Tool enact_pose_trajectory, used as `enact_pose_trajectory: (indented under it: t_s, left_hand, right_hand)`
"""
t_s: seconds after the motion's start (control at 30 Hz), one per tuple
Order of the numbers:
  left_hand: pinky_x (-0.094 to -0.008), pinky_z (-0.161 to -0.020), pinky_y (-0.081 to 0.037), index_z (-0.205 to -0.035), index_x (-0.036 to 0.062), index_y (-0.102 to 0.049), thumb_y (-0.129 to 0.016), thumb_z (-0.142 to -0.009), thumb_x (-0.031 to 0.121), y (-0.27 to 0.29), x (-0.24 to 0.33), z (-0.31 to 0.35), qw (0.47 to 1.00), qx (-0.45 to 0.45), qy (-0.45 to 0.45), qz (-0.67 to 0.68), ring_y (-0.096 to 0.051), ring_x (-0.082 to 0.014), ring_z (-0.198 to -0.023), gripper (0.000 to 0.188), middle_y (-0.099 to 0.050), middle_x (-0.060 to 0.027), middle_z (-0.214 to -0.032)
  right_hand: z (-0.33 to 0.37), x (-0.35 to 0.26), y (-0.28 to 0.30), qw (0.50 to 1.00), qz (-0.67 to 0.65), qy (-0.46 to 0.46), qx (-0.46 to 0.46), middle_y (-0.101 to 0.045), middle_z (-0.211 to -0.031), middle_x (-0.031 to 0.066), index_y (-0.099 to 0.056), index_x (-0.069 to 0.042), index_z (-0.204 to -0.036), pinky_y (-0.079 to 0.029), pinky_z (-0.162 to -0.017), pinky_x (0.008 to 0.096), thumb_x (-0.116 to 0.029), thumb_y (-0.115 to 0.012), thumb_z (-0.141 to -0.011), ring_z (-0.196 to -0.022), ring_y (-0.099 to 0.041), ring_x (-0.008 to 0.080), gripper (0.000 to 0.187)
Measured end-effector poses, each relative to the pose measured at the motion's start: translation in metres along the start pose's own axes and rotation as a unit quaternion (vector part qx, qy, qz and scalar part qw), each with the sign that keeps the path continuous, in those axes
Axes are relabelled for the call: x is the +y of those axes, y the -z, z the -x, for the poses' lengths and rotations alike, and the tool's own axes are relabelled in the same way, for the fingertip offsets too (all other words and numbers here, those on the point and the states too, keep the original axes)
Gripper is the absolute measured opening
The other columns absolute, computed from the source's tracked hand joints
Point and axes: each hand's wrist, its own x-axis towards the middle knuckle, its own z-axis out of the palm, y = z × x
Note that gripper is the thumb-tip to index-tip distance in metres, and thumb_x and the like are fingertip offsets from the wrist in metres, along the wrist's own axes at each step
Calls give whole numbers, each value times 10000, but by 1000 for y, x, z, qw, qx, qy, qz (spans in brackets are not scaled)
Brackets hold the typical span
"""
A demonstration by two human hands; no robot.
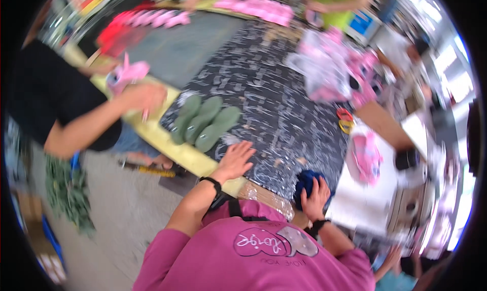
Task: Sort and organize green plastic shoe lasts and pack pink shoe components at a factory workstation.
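Note:
My left hand (236, 160) lies with its fingers apart on the dark, white-scribbled tabletop (269, 113), holding nothing. Just beyond it, three flat green sole-shaped pieces (205, 121) lie side by side, each with a small pale spot near its lower end. At the table's near edge, my right hand (316, 195) rests with spread fingers over a dark blue bundle (306, 182), which looks like cloth. The palm hides part of that bundle, and blur keeps me from telling its exact kind.
A co-worker's hand (147, 97) is at the left beside a pink piece (133, 70). Pink items in a clear plastic bag (324, 70) stand far right. Red and yellow-handled scissors (345, 121) lie near a white box (350, 189). Green pieces (68, 192) are heaped at lower left.

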Motion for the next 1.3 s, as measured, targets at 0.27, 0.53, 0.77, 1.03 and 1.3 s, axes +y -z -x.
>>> enact_pose_trajectory:
  t_s: [0.27,0.53,0.77,1.03,1.3]
  left_hand:
    - [-444,-1055,-237,-1293,76,-463,-583,-829,292,-8,8,-3,1000,-3,-17,4,-303,-288,-1325,526,-380,-134,-1402]
    - [-450,-1052,-225,-1295,72,-456,-578,-831,270,-10,7,-6,999,-27,-28,5,-286,-303,-1335,519,-366,-138,-1412]
    - [-456,-1057,-213,-1292,52,-448,-541,-849,278,-12,2,-6,999,-15,-28,-17,-282,-318,-1335,506,-362,-151,-1413]
    - [-466,-1055,-214,-1302,57,-434,-531,-855,290,-17,2,-6,999,-14,-36,-21,-283,-326,-1329,513,-349,-158,-1416]
    - [-468,-1039,-235,-1315,60,-424,-556,-839,287,-18,-1,-4,999,-13,-36,-25,-296,-332,-1328,544,-351,-161,-1419]
  right_hand:
    - [9,13,-3,999,-19,-26,29,-447,-1266,207,-512,-39,-1201,-303,-973,484,-265,-643,-729,-1193,-408,371,539]
    - [16,16,-2,999,-23,-29,28,-442,-1286,197,-510,-49,-1216,-302,-980,483,-292,-647,-741,-1210,-402,366,551]
    - [8,17,-1,998,-44,-7,40,-447,-1261,196,-497,-57,-1209,-327,-961,473,-268,-661,-735,-1192,-416,356,544]
    - [11,21,0,998,-43,-8,52,-460,-1257,196,-510,-51,-1196,-336,-963,463,-271,-660,-730,-1183,-425,356,536]
    - [11,18,4,998,-41,-7,51,-473,-1243,192,-514,-46,-1193,-333,-969,453,-273,-655,-728,-1180,-431,350,536]
